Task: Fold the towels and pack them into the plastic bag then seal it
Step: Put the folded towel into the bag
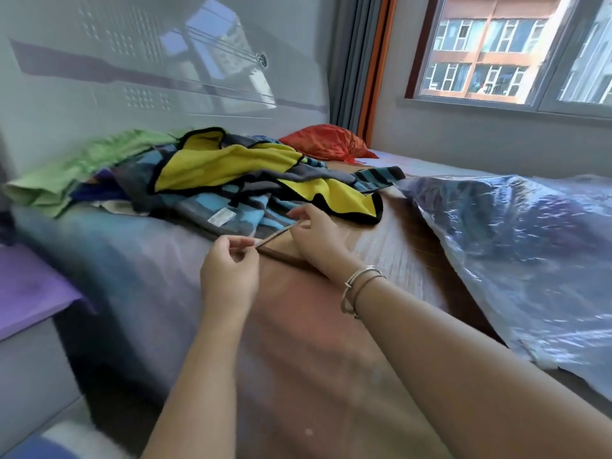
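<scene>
Brown towel [331, 326] being spread on the bed [132, 266], its far edge being pinched by left hand [228, 273] and right hand [318, 236], plastic bag [516, 256] lying rightward, towel pile [238, 180] beyond.

We see the towels [238, 180] heaped unfolded at the far left of the bed: yellow with black trim, blue-striped, green. A brown towel [298, 326] lies flat in the near centre. The clear plastic bag [516, 260] lies crumpled at right.
</scene>
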### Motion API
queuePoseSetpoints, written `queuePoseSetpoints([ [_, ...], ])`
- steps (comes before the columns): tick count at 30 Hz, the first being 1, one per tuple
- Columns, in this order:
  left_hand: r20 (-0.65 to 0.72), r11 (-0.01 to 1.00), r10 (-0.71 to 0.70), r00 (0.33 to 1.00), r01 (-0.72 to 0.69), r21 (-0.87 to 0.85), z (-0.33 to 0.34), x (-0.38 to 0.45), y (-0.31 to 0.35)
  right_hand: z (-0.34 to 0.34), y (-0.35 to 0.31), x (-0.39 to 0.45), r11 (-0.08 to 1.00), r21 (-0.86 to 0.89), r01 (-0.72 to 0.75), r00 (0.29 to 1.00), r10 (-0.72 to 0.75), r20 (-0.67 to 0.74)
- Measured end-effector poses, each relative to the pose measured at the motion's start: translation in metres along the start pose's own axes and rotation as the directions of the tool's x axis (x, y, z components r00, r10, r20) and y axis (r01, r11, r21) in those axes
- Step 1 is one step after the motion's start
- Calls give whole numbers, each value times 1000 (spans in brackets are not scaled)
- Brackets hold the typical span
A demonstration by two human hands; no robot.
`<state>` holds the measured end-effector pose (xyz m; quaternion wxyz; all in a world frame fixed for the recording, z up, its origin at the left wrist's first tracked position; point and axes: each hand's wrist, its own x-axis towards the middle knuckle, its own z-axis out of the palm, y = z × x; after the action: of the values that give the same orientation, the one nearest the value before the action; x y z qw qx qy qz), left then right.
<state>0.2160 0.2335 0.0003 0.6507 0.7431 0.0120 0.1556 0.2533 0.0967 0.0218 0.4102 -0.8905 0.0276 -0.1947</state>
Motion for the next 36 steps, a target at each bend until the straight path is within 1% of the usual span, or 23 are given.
queuePoseSetpoints([
  [5,-25,1000,2,1000,-2,23,-5,19,-17,40,4,41,996,-44,80,985,-72,153],
  [6,-26,1000,1,1000,0,27,-5,20,-18,46,5,46,989,-105,100,980,-80,182],
  [7,-26,1000,-3,1000,3,29,-4,21,-19,49,5,48,971,-202,130,974,-87,207],
  [9,-22,1000,-7,1000,8,26,-3,21,-20,52,5,48,888,-406,217,969,-146,199],
  [10,-19,1000,-6,1000,6,26,-3,20,-20,51,3,46,836,-479,269,962,-207,178],
  [12,-17,1000,-1,1000,1,27,-2,15,-18,48,1,41,736,-582,346,935,-321,150],
  [13,-18,1000,3,1000,-3,28,-2,13,-17,44,0,38,706,-609,362,926,-348,146],
  [15,-20,999,22,1000,-21,38,-2,6,-13,28,4,30,710,-601,367,926,-343,159],
  [18,-10,996,53,999,-53,66,-2,-5,-6,-8,13,11,768,-555,319,948,-259,187],
  [21,23,994,74,997,-75,83,1,-19,1,-46,23,-15,818,-528,229,973,-177,148],
  [25,53,992,94,994,-98,81,7,-38,7,-80,21,-36,825,-562,62,995,-10,95],
  [28,53,990,100,994,-105,92,9,-43,7,-80,12,-36,856,-517,-1,999,25,40],
  [30,35,994,80,996,-83,74,7,-40,5,-71,10,-27,880,-476,1,1000,-14,-24],
  [32,18,996,62,998,-63,64,6,-34,3,-61,10,-12,905,-425,29,997,-59,-58],
  [34,27,997,49,998,-51,57,6,-29,1,-53,8,4,932,-361,35,998,-51,-34],
  [36,46,998,40,998,-43,56,7,-24,-1,-45,9,18,929,-370,-2,999,19,44],
])
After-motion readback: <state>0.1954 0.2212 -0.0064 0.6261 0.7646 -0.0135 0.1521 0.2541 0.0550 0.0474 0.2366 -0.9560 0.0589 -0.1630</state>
